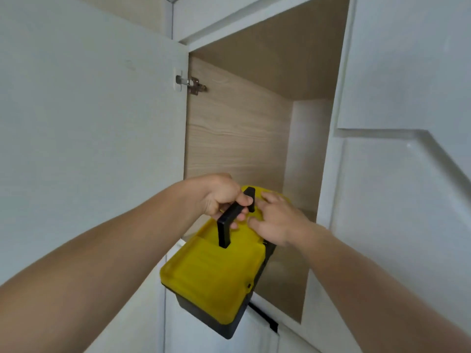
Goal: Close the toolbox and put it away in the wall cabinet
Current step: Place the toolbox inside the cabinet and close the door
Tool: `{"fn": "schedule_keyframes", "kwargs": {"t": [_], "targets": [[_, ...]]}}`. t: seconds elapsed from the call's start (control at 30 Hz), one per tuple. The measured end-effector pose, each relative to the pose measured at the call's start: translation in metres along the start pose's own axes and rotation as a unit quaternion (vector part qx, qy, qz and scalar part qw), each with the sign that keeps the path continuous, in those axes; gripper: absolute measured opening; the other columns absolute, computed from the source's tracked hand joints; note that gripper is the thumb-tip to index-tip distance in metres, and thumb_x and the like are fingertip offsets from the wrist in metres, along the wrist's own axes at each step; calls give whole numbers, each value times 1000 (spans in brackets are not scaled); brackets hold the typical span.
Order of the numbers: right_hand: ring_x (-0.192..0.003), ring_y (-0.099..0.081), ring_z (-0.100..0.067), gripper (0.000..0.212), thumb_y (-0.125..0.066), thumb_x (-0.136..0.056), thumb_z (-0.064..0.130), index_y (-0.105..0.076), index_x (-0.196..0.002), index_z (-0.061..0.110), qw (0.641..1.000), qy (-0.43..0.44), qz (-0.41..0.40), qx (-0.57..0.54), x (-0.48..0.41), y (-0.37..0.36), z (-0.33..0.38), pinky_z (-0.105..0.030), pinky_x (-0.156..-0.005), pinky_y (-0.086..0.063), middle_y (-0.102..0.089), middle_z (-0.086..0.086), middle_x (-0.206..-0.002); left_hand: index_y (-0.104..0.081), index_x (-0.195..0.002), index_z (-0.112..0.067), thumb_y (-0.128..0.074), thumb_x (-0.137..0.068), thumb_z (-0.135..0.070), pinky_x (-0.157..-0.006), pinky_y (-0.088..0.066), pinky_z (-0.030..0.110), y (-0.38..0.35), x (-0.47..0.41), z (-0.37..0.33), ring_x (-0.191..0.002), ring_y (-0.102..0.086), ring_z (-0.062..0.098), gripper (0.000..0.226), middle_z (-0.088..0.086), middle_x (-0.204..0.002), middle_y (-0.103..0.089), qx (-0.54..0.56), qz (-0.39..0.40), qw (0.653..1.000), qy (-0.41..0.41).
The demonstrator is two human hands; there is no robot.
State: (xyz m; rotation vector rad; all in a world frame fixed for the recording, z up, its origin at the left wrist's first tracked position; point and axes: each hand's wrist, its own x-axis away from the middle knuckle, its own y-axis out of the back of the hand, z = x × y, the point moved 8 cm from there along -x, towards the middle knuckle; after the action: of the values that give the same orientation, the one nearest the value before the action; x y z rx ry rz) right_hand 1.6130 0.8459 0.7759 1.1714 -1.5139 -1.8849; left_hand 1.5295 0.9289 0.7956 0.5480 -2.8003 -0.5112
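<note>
In the head view, a toolbox (216, 278) with a yellow lid (211, 273) and a black base (229, 327) is sitting at the mouth of an open wall cabinet (237, 138), its far end reaching in over the cabinet floor and its near end sticking out past the front edge. The lid is lying flat and shut on the base. A black carry handle (230, 217) is standing upright from the middle of the lid.

The left hand (219, 197) is curling around the far part of the handle's top bar, fingers wrapped under it and thumb pressing over it. The right hand (275, 220) is resting on the lid just right of the handle with fingers spread and loosely bent, gripping nothing. Both forearms are reaching in from the lower corners.

The white cabinet door (89, 149) is swinging wide open on the left, hanging on 1 metal hinge (191, 84) at the upper edge of the wood-grain side panel (234, 128). A closed white door (413, 72) is standing to the right of the opening.
</note>
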Motion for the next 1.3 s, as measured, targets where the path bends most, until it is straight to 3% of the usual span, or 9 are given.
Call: {"fn": "schedule_keyframes", "kwargs": {"t": [0.27,0.37,0.5,0.67,0.8,0.9,0.97,1.1,1.3], "targets": [[-135,-28,-34,59,-30,-87,55,-41,-134,20,986,-157,50,21,-52,-53,-42,-51,-108,-27,-37,-11,-141,-57,-82,1,-53,-96,-13,-73,-48,41,-7,-133,11,-65,-56,20,20,9,-75,-57,12,85,996,28],[-133,-29,-33,60,-33,-89,52,-39,-136,15,979,-195,51,28,-50,-63,-53,-48,-106,-30,-34,-11,-144,-57,-101,2,-52,-96,-15,-57,-48,35,-14,-172,11,-60,-58,20,19,8,-75,-57,13,108,994,22],[-137,-24,-33,71,-33,-91,59,-31,-142,10,974,-221,46,-7,-43,-75,-58,-48,-108,-29,-26,-12,-151,-54,-83,1,-50,-97,-15,-39,-50,27,-32,-207,13,-37,-59,16,22,10,-72,-55,42,137,990,14],[-144,-11,-25,86,-27,-86,72,-17,-150,15,976,-186,54,-98,-21,-95,-38,-41,-114,-16,-10,-4,-160,-64,-96,1,-60,-92,-20,-62,-52,34,-20,-225,13,-63,-61,23,22,12,-76,-66,-35,39,995,-87],[-145,-2,-18,82,-25,-89,67,-13,-151,14,987,-131,27,-92,-8,-97,-15,-35,-115,-6,-5,-3,-161,-62,-120,-13,-60,-90,-15,-91,-50,37,25,-186,12,-105,-62,22,31,8,-118,-67,-256,-110,916,-289],[-145,-6,-20,70,-20,-95,57,-16,-150,13,995,-94,-1,-36,-4,-94,-1,-36,-116,-10,-10,-5,-160,-57,-125,-41,-59,-89,-33,-100,-45,32,28,-137,63,-120,-50,6,37,-13,-138,-50,-265,-11,873,-409],[-145,-8,-20,63,-21,-98,51,-18,-149,14,996,-83,-27,-26,-5,-94,9,-36,-115,-15,-12,-5,-159,-35,-136,-56,-56,-82,-54,-108,-36,27,21,-115,102,-135,-31,-3,58,-25,-151,-28,-290,53,859,-419],[-146,-5,-26,61,-23,-100,43,-10,-150,12,997,-63,-28,33,-10,-109,26,-42,-119,-11,-11,-8,-161,-3,-148,-36,-60,-78,-60,-116,-12,22,6,-113,119,-144,1,-2,94,-16,-159,0,-367,23,811,-455],[-147,-3,-28,63,-30,-100,36,-5,-151,8,993,-109,-14,54,-38,-119,-10,-44,-119,-9,-8,-11,-161,-23,-148,-11,-58,-83,-51,-116,-21,33,-15,-158,93,-142,-20,19,84,9,-156,-21,-386,15,777,-498]]}}
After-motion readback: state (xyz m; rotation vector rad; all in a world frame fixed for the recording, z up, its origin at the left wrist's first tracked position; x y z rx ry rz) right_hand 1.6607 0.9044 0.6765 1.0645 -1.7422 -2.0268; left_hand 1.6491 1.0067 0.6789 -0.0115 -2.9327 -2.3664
